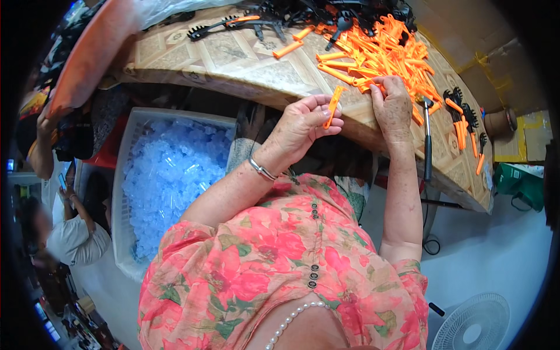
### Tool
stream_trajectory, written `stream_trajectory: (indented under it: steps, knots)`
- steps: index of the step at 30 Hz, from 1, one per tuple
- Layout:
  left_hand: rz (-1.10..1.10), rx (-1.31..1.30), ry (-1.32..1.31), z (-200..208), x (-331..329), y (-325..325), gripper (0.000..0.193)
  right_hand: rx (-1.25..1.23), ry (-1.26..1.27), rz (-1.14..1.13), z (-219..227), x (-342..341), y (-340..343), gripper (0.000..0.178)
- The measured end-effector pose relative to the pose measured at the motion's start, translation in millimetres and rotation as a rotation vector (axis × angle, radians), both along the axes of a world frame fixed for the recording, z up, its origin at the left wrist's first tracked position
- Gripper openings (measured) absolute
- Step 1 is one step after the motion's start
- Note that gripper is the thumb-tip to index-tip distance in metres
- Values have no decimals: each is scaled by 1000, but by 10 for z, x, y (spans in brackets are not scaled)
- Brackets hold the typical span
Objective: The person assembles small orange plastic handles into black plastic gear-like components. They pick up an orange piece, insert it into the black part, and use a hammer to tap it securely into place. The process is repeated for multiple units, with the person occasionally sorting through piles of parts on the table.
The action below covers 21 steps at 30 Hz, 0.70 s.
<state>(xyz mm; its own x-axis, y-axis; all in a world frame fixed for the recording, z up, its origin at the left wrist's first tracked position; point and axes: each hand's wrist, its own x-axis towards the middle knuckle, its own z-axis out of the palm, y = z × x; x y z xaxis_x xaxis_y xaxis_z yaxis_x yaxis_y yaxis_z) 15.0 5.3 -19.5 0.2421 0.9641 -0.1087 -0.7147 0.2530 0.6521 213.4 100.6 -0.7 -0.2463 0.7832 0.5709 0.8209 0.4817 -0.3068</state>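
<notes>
My left hand [306,122] is raised just in front of the table's near edge. Pinched between its thumb and fingers, an orange plastic handle piece [333,107] stands tilted upright. At the near side of a heap of orange plastic handles [382,52], my right hand [392,108] has its fingers curled together. Its thumb and fingertips close on an orange handle piece at the heap's edge, which they partly cover. A hammer [427,140] with a black grip lies right of that hand, its head against the heap.
Black pasta servers with orange handles [464,122] lie on the patterned tabletop [256,64] at right. Black utensil heads [344,24] are piled at the back. A white crate [124,192] of clear bluish pieces stands lower left. A fan [472,326] is lower right; other people are at left.
</notes>
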Motion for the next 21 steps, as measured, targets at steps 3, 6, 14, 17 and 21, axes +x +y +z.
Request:
stream_trajectory:
  steps: [3, 6, 14, 17, 21]
  knots:
    - [82, 26, 81, 30, -36, -19, 35, 225, -75, 12, 160, -220, -13, 17]
    - [174, 43, 108, 31, -62, 29, 28, -3, 268, 270, 243, -473, -155, 19]
    - [193, 250, 502, 64, -152, 216, 11, -560, 825, 325, 5, -658, -422, 14]
    - [545, 508, 1233, 265, -398, 513, 10, -533, 1134, 300, 57, -559, -425, 17]
    - [921, 590, 1824, 230, -852, 1036, 25, -550, 1188, 291, 61, -487, -493, 19]
